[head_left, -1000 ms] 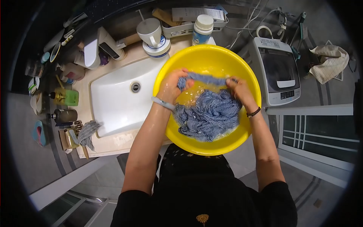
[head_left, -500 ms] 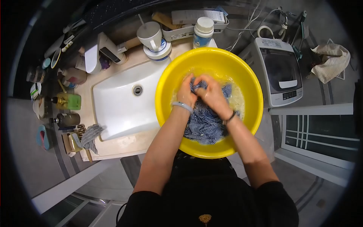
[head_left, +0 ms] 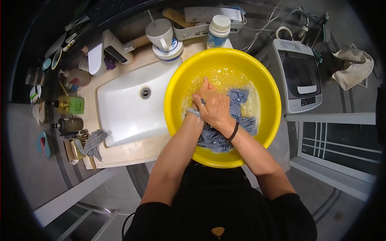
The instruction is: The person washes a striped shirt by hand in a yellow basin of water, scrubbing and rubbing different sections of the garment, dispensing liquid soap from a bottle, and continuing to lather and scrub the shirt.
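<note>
A wet blue-and-white striped cloth (head_left: 219, 138) lies in soapy water in a yellow basin (head_left: 263, 68). My right hand (head_left: 216, 106) is on top, its fingers bent over my left hand (head_left: 206, 85) near the basin's middle. Between the two palms a small bit of the striped cloth shows, pressed by both. Most of my left hand is hidden under the right, with only its fingertips and the wrist with a pale bangle showing. Part of the cloth spreads to the right of my right hand.
Left of the basin is a white sink (head_left: 128, 108). Behind stand a white cup (head_left: 159, 34) and a white-capped bottle (head_left: 218, 32). Soap bottles (head_left: 71, 104) and a grey rag (head_left: 95, 143) sit at the left, a small washing machine (head_left: 298, 76) at the right.
My hands, first apart with a stretch of cloth between them, have come together, and the right now lies over the left. Loose cloth has shifted beneath them.
</note>
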The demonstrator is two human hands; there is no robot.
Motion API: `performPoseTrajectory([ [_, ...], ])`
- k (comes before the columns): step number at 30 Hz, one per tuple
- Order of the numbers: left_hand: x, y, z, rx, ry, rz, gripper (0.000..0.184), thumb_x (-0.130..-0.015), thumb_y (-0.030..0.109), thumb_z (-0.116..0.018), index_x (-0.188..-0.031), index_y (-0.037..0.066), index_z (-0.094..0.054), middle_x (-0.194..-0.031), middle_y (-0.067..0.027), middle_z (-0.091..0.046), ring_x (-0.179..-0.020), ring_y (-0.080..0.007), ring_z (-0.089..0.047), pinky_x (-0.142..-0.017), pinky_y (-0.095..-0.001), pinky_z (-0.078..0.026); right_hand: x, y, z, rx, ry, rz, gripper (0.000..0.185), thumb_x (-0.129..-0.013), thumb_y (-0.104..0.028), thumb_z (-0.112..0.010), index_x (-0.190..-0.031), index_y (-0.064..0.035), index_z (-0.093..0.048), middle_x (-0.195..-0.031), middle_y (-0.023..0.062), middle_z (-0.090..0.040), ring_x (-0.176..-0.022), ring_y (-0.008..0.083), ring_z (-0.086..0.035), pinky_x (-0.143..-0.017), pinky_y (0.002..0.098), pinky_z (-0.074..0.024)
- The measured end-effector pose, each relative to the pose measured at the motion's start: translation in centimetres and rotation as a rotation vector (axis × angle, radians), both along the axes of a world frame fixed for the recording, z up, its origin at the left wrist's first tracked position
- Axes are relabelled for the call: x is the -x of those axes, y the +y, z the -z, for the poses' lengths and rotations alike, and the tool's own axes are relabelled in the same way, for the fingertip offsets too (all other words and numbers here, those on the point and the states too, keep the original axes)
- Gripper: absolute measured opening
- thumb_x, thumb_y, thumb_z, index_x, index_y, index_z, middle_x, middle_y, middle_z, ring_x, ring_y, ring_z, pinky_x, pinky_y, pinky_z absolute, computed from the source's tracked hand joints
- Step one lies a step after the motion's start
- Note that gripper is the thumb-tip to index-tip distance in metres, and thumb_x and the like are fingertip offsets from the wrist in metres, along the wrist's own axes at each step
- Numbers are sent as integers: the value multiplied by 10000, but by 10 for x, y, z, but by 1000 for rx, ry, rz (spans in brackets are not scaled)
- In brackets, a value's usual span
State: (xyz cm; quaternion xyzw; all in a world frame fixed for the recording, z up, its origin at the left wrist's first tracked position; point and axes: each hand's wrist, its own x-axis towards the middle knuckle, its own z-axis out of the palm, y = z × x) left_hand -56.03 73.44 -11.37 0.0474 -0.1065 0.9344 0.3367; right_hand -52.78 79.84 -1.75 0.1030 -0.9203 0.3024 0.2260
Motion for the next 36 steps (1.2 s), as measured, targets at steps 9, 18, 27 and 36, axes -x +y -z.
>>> performPoseTrajectory([
  [9, 20, -18, -80, 965, -464, -252, 171, -900, 272, -554, -964, 117, -586, -901, -56, -624, -823, -226, -603, -715, -402, -506, 79, 80, 62, 63, -80, 204, 329, -808, -321, -623, -850, 4, -598, -778, 236, -621, -681, 405, -595, -616, 476, -471],
  [18, 19, -7, -16, 813, -189, -230, 276, -921, 247, -503, -1142, 84, -534, -1067, -82, -579, -985, -211, -538, -865, -338, -448, -4, 1, -12, 483, -174, -175, 174, -756, -166, -653, -832, -25, -582, -716, 173, -604, -661, 342, -596, -600, 386, -480],
  [27, 15, 16, -89, 1217, 8, -283, 297, -954, 333, -444, -1087, 93, -557, -941, -40, -575, -914, -164, -539, -809, -303, -427, 65, 34, -5, 978, -355, 190, 385, -916, -299, -522, -645, -26, -508, -661, 57, -559, -605, 181, -523, -580, 311, -413],
  [36, -8, 6, -111, 1091, 440, 52, 297, -708, 75, -720, -959, 40, -564, -848, -57, -587, -718, -147, -560, -643, -261, -457, 53, 69, -25, 889, -467, -25, 266, -891, -277, -554, -757, -48, -547, -725, 40, -574, -676, 124, -513, -639, 264, -419],
])
